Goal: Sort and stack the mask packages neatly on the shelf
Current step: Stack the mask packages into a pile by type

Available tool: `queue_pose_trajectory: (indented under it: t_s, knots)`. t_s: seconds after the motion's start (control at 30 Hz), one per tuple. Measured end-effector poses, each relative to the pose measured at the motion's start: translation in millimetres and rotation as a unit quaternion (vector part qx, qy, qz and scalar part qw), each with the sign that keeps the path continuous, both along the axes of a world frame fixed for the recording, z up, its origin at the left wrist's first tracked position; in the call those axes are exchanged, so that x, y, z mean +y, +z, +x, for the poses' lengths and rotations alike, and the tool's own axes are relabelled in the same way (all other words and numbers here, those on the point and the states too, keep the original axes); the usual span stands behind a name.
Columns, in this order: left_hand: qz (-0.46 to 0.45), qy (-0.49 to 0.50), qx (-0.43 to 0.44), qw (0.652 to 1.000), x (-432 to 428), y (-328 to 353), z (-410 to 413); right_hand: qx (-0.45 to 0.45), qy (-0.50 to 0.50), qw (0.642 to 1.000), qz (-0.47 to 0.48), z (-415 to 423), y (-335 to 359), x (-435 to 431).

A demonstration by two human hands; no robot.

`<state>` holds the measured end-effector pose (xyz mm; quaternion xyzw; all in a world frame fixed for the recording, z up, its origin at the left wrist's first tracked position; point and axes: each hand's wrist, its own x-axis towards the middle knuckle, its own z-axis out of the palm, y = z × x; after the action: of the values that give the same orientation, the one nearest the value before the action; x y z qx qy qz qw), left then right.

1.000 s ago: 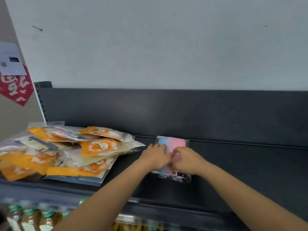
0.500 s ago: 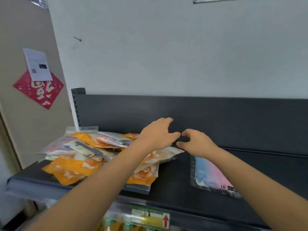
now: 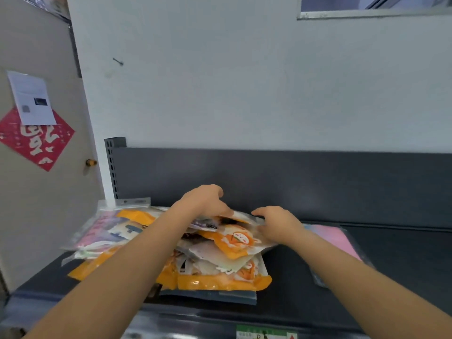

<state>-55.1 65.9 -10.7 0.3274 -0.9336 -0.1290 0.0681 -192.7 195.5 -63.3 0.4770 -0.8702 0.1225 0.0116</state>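
Both hands have shifted from the pink-blue package [image 3: 340,237] to the messy orange pile [image 3: 220,260] at frame centre: left hand [image 3: 204,200] and right hand [image 3: 276,223] pinch its top packet on the dark shelf [image 3: 403,270] below a grey wall [image 3: 244,81].

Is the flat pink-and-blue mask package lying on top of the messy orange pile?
No, the pink-and-blue mask package lies flat on the dark shelf to the right of the orange pile, apart from it.
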Motion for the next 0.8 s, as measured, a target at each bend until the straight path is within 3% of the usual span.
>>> queue_pose_trajectory:
  t_s: [0.07,0.17,0.3,0.43,0.57,0.73,0.8]
  knots:
    - [-0.004,-0.008,0.009,1.0,-3.8,-0.1,0.8,0.074,-0.003,0.997,0.02,3.2,-2.8,-5.0]
    - [-0.013,-0.021,0.022,0.999,-6.8,3.9,3.2,0.081,-0.01,0.997,-0.009,4.6,-1.5,-7.7]
    - [-0.021,-0.027,0.083,0.996,-7.0,11.4,4.4,0.12,0.003,0.985,-0.125,2.2,17.9,6.1]
    - [0.051,-0.063,0.176,0.981,9.6,23.4,-8.0,0.158,-0.016,0.969,-0.191,-6.2,49.9,35.7]
    - [0.21,-0.089,0.267,0.936,37.8,33.7,-28.3,0.12,-0.037,0.948,-0.292,-15.5,76.1,71.6]
    - [0.288,-0.113,0.216,0.926,86.7,29.8,-65.4,0.071,-0.029,0.914,-0.399,-35.0,88.4,126.6]
    - [0.32,-0.123,0.209,0.916,110.1,25.8,-77.5,-0.008,-0.014,0.892,-0.452,-43.0,94.2,148.4]
